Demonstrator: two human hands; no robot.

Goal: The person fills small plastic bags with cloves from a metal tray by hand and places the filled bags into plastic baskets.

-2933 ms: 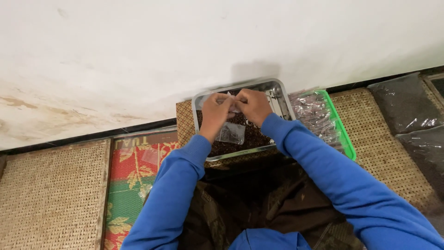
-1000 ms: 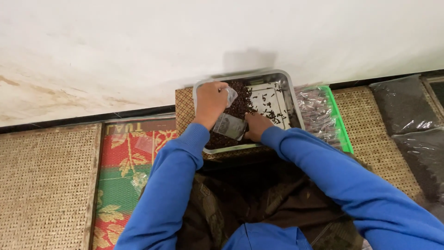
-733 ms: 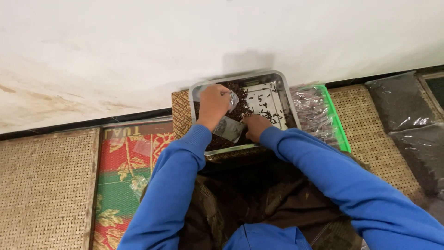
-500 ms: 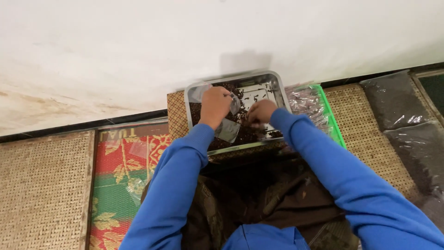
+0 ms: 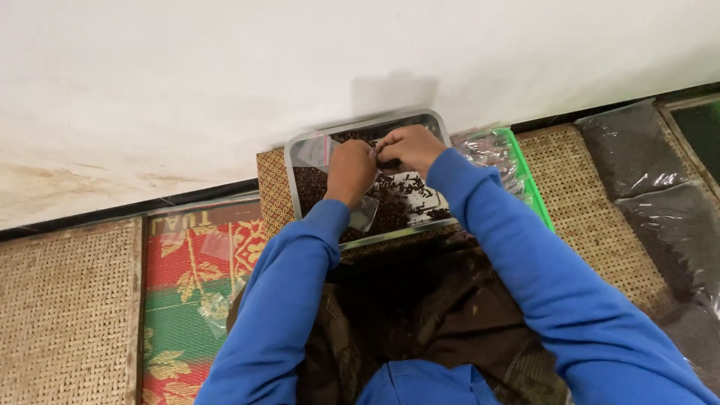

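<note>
Pinching a clear crinkly plastic pouch (image 5: 365, 212), left hand (image 5: 349, 169); right hand (image 5: 409, 147) fingers closed on dark granules (image 5: 390, 210), shiny rectangular metal tray (image 5: 300, 176)

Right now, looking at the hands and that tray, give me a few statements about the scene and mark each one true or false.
1. Both hands are over the metal tray. True.
2. The tray holds dark, small pieces. True.
3. The left hand holds a spoon. False: a small clear plastic bag hangs below it.
4. The right hand rests on the patterned mat. False: it is over the tray, next to the left hand.
5. The sleeves are red. False: they are blue.
</note>
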